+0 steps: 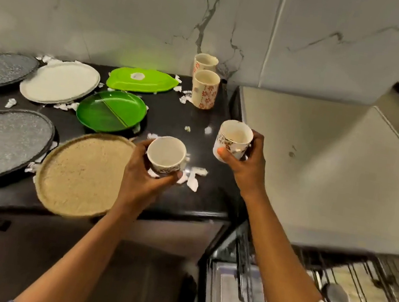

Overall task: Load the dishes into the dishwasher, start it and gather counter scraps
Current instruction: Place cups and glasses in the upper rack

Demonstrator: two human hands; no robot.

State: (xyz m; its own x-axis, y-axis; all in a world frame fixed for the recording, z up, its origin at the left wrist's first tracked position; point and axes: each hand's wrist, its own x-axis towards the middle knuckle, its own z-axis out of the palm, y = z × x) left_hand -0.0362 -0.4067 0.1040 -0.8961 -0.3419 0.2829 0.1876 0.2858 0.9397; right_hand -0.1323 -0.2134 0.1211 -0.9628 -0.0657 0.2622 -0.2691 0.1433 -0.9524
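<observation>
Loading is at the cup stage. One cup [165, 154] is gripped round its wall by the left hand [147, 176], a second cup [234, 139] by the right hand [246, 163]. Both are held above the counter [172, 115], near its right end, and appear empty. Next, both should be carried right of the counter and inverted into the open dishwasher rack [346, 273]. Two tumblers [205, 89], plates [85, 174] and paper scraps [194, 176] lie on the counter.

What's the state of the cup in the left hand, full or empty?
Empty: the cup in the left hand shows a bare white inside down to its bottom.
</observation>
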